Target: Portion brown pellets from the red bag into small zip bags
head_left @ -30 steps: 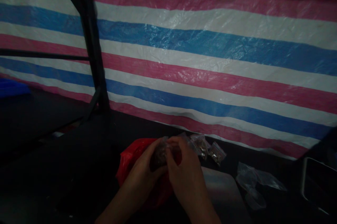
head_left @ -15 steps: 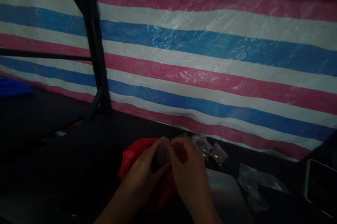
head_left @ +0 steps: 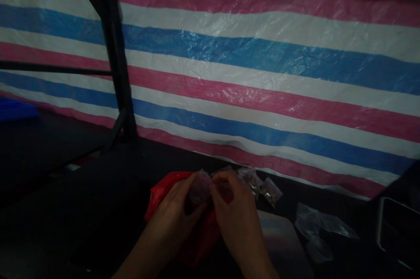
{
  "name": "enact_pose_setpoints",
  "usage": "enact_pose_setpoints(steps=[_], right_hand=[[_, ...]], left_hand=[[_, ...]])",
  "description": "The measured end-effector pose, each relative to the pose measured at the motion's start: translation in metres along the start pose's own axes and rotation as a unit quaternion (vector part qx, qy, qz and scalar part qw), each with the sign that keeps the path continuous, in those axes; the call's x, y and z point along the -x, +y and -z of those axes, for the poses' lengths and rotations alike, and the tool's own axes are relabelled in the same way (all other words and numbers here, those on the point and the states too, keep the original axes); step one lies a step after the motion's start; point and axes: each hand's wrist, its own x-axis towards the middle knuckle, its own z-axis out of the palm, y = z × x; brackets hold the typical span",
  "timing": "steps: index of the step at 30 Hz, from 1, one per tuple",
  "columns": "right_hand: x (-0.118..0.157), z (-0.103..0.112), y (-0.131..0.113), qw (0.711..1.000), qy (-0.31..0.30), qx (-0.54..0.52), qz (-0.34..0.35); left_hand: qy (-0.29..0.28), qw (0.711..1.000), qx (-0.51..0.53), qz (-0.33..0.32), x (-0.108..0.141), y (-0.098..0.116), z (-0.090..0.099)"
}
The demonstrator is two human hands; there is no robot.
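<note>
The left hand (head_left: 172,202) holds a small clear bag (head_left: 201,189) upright between its thumb and fingers, and the right hand (head_left: 236,204) has thumb and fingertips pinched together at the bag's right edge, so the bag sits between the two hands. A second ago the bag looked dark in the middle and the right fingers reached further across it; now it looks pale and faintly pinkish, and those fingers have drawn back to its edge. What is inside is too dim to tell. A red plastic bag (head_left: 160,191) spreads beneath and just left of the left hand; whether the hand touches it cannot be told. Just beyond the right hand lie small filled packets (head_left: 271,191), placed as they were earlier. Right of the right wrist is a flat pale panel (head_left: 278,231), and further right, well apart from the hand, some crumpled clear plastic (head_left: 308,220), then a pale-rimmed object (head_left: 379,222). Far beyond both hands hangs a striped sheet (head_left: 262,95), with a black post (head_left: 114,43) ahead and to the left.
</note>
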Motion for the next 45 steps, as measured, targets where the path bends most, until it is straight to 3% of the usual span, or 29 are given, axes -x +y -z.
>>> enact_pose_setpoints(steps=[3,5,7,11,13,16,19,22,24,27,31,36,40,45], right_hand=[[-0.006,0.006,0.007,0.999,0.038,-0.017,-0.005],[-0.013,0.02,0.018,0.994,0.094,-0.048,-0.017],[-0.018,0.047,0.036,0.982,0.175,-0.06,-0.047],[-0.009,0.124,0.081,0.937,0.327,0.007,-0.119],[0.002,0.156,0.099,0.905,0.385,0.09,-0.159],[0.011,0.173,0.112,0.868,0.358,0.276,-0.205],[0.005,0.157,0.11,0.871,0.266,0.381,-0.162],[-0.004,0.127,0.106,0.902,0.171,0.371,-0.14],[-0.006,0.112,0.106,0.91,0.142,0.363,-0.141],[-0.002,0.104,0.109,0.909,0.137,0.356,-0.167],[0.0,0.117,0.107,0.908,0.166,0.332,-0.195],[-0.007,0.126,0.08,0.95,0.15,0.239,-0.136],[-0.007,0.102,0.053,0.996,0.047,0.081,-0.006],[-0.005,0.063,0.037,0.998,-0.041,-0.005,0.046]], left_hand=[[-0.014,1.0,-0.015,0.0,0.001,0.001,-0.001],[-0.017,1.0,-0.007,-0.003,0.003,0.003,-0.002],[-0.016,1.0,0.006,-0.007,0.005,0.005,0.0],[0.003,1.0,0.012,-0.022,0.005,0.007,0.005],[0.016,0.999,0.007,-0.027,0.004,0.006,0.008],[0.032,0.999,0.005,-0.026,0.003,0.002,0.011],[0.042,0.999,0.008,-0.031,0.004,0.002,0.01],[0.04,0.998,0.016,-0.036,0.005,0.007,0.009],[0.038,0.999,0.021,-0.032,0.006,0.01,0.008],[0.041,0.999,0.025,-0.024,0.005,0.012,0.008],[0.055,0.997,0.054,-0.017,0.003,0.011,0.009],[0.056,0.982,0.178,0.024,0.007,0.022,0.01],[-0.025,0.948,0.305,0.086,0.006,0.022,0.006],[-0.15,0.901,0.378,0.151,0.003,0.007,0.001]])
